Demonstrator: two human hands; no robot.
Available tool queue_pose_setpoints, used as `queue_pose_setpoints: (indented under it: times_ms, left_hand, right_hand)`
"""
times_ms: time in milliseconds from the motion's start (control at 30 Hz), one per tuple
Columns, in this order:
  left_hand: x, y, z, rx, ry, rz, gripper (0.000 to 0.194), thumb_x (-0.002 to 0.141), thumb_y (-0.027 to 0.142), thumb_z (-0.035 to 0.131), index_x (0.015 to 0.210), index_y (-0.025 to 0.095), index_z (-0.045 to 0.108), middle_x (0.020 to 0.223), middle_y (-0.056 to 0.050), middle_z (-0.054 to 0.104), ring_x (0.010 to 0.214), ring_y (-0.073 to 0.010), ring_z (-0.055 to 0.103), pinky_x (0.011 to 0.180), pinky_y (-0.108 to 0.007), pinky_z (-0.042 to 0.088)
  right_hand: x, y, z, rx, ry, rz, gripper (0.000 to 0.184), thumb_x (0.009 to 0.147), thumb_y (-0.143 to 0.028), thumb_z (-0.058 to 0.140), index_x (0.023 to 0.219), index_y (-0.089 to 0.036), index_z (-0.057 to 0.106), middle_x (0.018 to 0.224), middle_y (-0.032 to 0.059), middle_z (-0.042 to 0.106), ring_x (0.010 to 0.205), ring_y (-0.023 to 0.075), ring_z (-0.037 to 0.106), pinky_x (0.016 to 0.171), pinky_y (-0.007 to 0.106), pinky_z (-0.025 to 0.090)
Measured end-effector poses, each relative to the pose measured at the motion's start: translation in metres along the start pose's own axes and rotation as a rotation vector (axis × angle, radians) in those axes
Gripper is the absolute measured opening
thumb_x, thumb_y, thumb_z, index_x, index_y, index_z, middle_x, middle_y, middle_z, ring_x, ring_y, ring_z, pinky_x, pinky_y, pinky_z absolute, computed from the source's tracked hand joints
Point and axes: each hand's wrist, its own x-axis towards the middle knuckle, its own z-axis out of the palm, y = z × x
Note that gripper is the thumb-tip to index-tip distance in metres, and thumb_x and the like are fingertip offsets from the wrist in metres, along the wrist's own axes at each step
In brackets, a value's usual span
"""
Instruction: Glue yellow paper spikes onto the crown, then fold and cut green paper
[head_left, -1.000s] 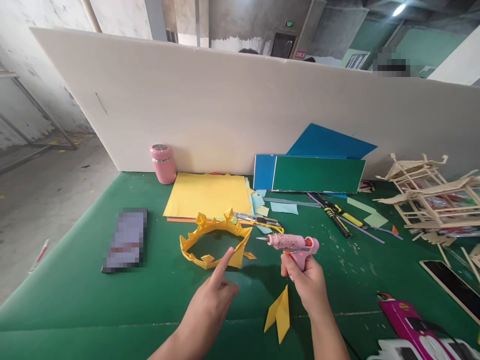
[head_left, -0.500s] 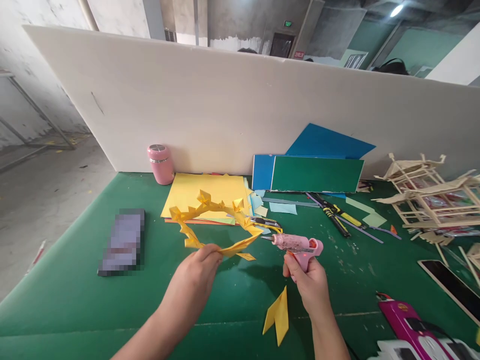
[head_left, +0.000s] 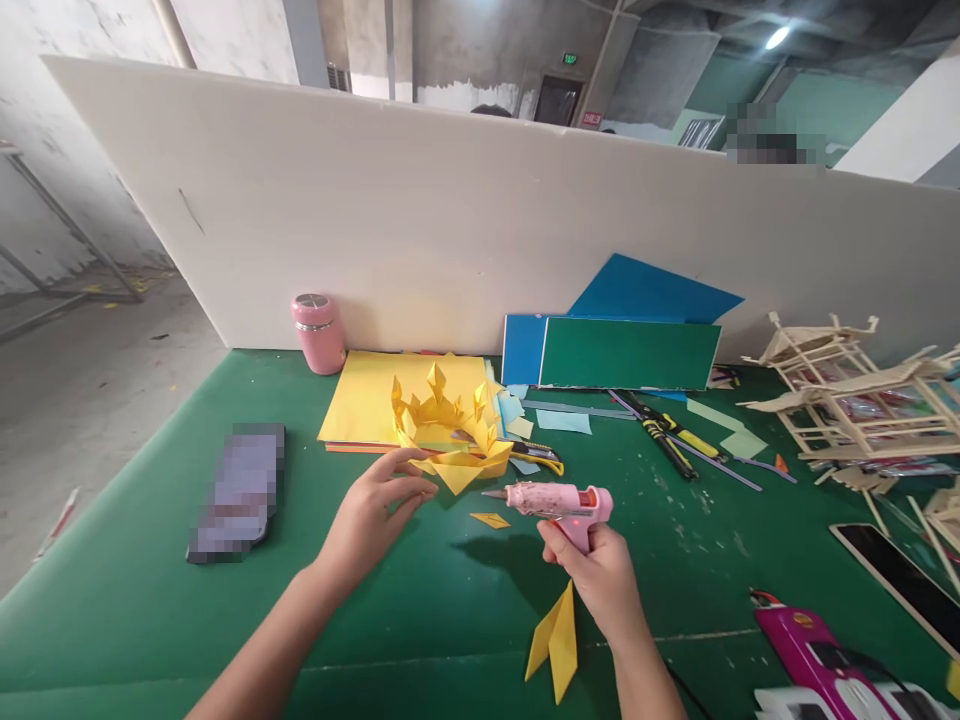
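A folded yellow paper crown stands upright, its far side over the yellow paper sheets. My left hand is at the crown's near left edge, fingers spread and holding nothing; whether a fingertip touches the paper I cannot tell. In my right hand is a pink hot glue gun, its nozzle pointing left, just in front of the crown. Below the nozzle lies a small yellow folded piece. A larger V-shaped yellow folded piece rests near my right wrist.
A utility knife and paper scraps lie behind the glue gun. Yellow-black pliers are further right, beside a wooden stick model. A pink flask stands before the white board. A phone lies left, a magenta power strip right.
My left hand has let go of the crown, which was tilted in the air and now stands upright on the table. The glue gun has moved left and slightly down.
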Motion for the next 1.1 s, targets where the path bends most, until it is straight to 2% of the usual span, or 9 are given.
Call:
queue_pose_setpoints:
  times_ms: [67,133,233,367,567,733,967,1100]
  left_hand:
    - [-0.009,0.002,0.007,-0.120,0.137,-0.112,0.014,0.077,0.030,0.063,0.072,0.025,0.075,0.081,-0.004,0.066,0.069,-0.0173,0.062,0.060,-0.026,0.050]
    - [-0.015,0.005,0.014,-0.324,0.173,-0.273,0.013,0.073,0.033,0.066,0.068,0.023,0.073,0.071,-0.003,0.064,0.060,-0.0151,0.058,0.051,-0.024,0.047]
    - [-0.017,0.009,0.020,-0.571,0.160,-0.453,0.018,0.068,0.037,0.070,0.065,0.020,0.069,0.072,-0.002,0.065,0.064,-0.0154,0.059,0.057,-0.025,0.049]
    - [-0.017,0.014,0.023,-0.703,0.175,-0.566,0.022,0.062,0.037,0.076,0.068,0.018,0.066,0.078,-0.003,0.068,0.077,-0.0175,0.063,0.071,-0.027,0.052]
    - [-0.022,0.011,0.025,-0.782,0.198,-0.604,0.028,0.059,0.033,0.078,0.074,0.020,0.058,0.082,-0.005,0.073,0.079,-0.0184,0.067,0.073,-0.030,0.055]
    - [-0.023,0.011,0.025,-0.730,0.192,-0.613,0.026,0.062,0.036,0.076,0.076,0.019,0.062,0.088,-0.007,0.074,0.078,-0.0189,0.067,0.073,-0.031,0.055]
    - [-0.022,0.012,0.025,-0.661,0.161,-0.604,0.027,0.064,0.040,0.072,0.081,0.019,0.069,0.090,-0.007,0.075,0.086,-0.0220,0.068,0.075,-0.031,0.054]
    - [-0.022,0.014,0.025,-0.673,0.172,-0.611,0.027,0.064,0.041,0.073,0.081,0.020,0.069,0.091,-0.007,0.075,0.086,-0.0223,0.068,0.076,-0.032,0.054]
  right_hand:
    - [0.000,-0.005,0.003,-0.076,-0.028,-0.024,0.039,0.065,-0.053,0.069,0.048,-0.019,0.058,0.046,0.0044,0.061,0.044,0.0183,0.058,0.044,0.026,0.045]
    - [0.000,-0.010,0.007,-0.138,-0.056,-0.072,0.037,0.065,-0.051,0.069,0.050,-0.018,0.060,0.047,0.0047,0.062,0.044,0.0188,0.058,0.042,0.026,0.044]
    - [0.000,-0.016,0.015,-0.196,-0.043,-0.193,0.032,0.067,-0.048,0.068,0.059,-0.017,0.064,0.052,0.0054,0.066,0.047,0.0191,0.059,0.043,0.025,0.045]
    - [-0.002,-0.015,0.024,-0.301,0.023,-0.347,0.029,0.069,-0.045,0.066,0.064,-0.016,0.065,0.055,0.0060,0.068,0.046,0.0181,0.060,0.044,0.024,0.045]
    - [-0.003,-0.007,0.026,-0.453,0.073,-0.497,0.028,0.075,-0.041,0.057,0.058,-0.018,0.060,0.045,0.0024,0.061,0.038,0.0142,0.052,0.039,0.022,0.040]
    - [-0.003,-0.007,0.026,-0.503,0.086,-0.603,0.026,0.077,-0.033,0.053,0.056,-0.018,0.056,0.043,0.0006,0.058,0.035,0.0121,0.049,0.038,0.020,0.038]
    - [-0.004,-0.005,0.025,-0.525,0.052,-0.631,0.023,0.076,-0.028,0.050,0.056,-0.020,0.053,0.043,0.0002,0.056,0.036,0.0129,0.051,0.039,0.020,0.037]
    - [-0.004,-0.004,0.024,-0.540,0.031,-0.600,0.023,0.075,-0.028,0.050,0.054,-0.020,0.052,0.043,0.0005,0.055,0.036,0.0132,0.049,0.039,0.021,0.037]
